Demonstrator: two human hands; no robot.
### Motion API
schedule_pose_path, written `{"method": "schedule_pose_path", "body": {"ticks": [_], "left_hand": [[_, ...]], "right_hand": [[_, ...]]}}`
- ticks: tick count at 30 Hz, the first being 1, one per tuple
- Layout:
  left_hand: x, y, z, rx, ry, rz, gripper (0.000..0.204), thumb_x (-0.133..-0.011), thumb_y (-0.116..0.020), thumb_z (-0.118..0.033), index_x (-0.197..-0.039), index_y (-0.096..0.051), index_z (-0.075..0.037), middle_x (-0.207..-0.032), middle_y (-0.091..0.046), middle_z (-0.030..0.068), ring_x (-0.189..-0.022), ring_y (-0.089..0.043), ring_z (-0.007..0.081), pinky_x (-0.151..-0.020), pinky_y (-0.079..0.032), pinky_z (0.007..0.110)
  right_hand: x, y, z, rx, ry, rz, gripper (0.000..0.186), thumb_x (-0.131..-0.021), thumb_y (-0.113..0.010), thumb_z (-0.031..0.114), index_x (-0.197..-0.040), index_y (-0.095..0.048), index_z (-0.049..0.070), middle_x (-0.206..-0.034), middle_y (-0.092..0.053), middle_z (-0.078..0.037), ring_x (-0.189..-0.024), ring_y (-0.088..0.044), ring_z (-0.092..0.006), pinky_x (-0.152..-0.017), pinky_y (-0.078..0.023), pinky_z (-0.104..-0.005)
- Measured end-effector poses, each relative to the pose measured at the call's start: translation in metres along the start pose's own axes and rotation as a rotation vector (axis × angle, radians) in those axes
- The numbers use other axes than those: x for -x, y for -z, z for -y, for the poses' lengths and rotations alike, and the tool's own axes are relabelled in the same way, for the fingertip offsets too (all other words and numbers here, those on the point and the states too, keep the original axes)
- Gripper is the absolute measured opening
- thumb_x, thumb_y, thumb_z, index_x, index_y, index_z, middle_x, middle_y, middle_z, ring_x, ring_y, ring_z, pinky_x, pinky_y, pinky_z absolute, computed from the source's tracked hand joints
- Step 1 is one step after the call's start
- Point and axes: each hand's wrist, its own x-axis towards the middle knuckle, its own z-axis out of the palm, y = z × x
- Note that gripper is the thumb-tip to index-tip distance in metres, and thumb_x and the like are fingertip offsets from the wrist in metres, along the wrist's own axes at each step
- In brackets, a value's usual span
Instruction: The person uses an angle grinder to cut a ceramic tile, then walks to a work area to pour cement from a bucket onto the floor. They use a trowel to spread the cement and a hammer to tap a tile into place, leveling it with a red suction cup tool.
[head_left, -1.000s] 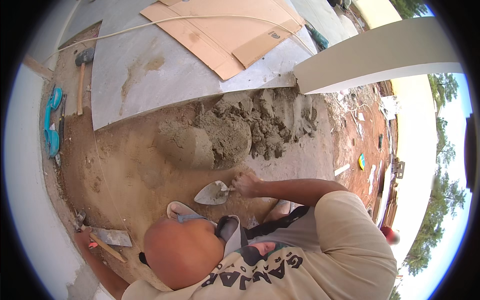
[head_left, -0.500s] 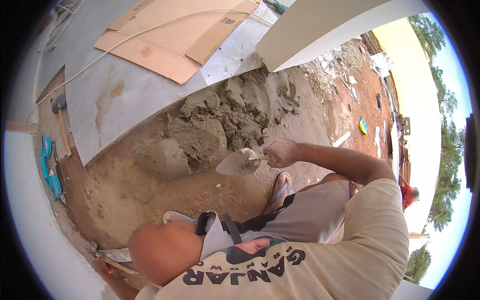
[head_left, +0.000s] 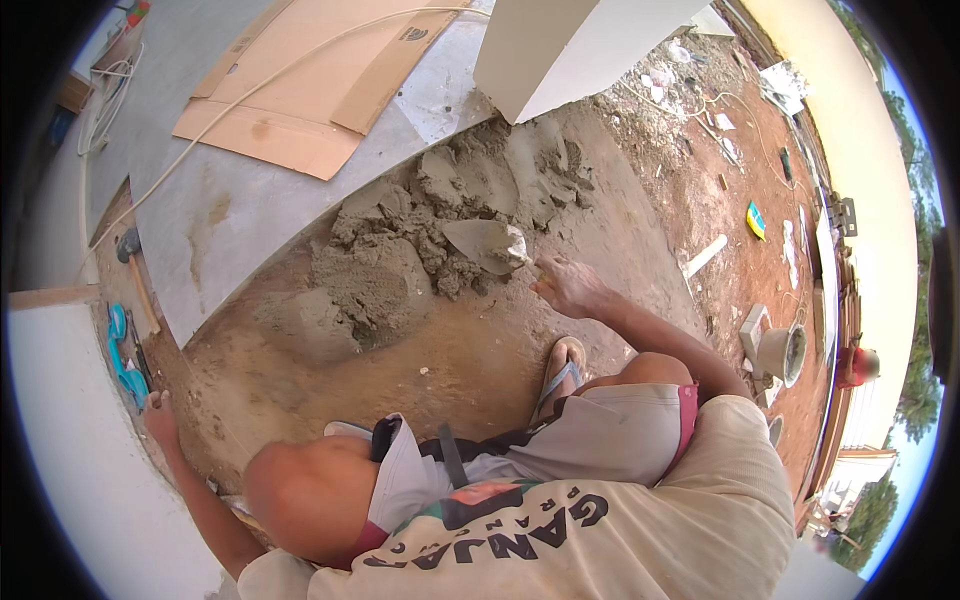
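My right hand [head_left: 572, 287] is closed round the handle of a pointed trowel [head_left: 478, 243]. The trowel's blade lies at the near side of a heap of wet grey mortar [head_left: 385, 240], with its tip pointing left. Far to the left, my left hand [head_left: 160, 415] is at the edge of the white wall, just below a teal plastic tool [head_left: 130, 375]. Its small fingertips look slightly apart, and I see nothing between them.
A hammer [head_left: 140, 280] lies beside the teal tool. Grey sheeting [head_left: 230, 230] carries flattened cardboard [head_left: 280, 120] and a pale cable. A white pillar [head_left: 560, 60] stands beyond the mortar. Rubble, a yellow-and-blue packet [head_left: 755, 221] and a grey cylindrical pot [head_left: 782, 355] lie on the right.
My right hand has moved the trowel away from me, onto the mortar's edge. My left hand has moved forward along the wall, up to the teal tool. The view has shifted slightly.
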Motion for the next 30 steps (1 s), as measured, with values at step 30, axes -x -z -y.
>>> {"method": "schedule_pose_path", "body": {"ticks": [30], "left_hand": [[0.065,0.142,-0.359,-0.066,-0.281,0.074,0.044,-0.088,-0.071,-0.021,-0.125,-0.061,0.002,-0.120,-0.066,0.0189,-0.105,-0.065,0.0303,-0.094,-0.050,0.038]], "right_hand": [[-0.072,0.013,-0.041,-1.383,-0.562,0.363,0.034,-0.097,-0.059,0.039,-0.105,-0.057,0.006,-0.072,-0.054,-0.005,-0.051,-0.052,-0.0150,-0.044,-0.047,-0.0321]]}}
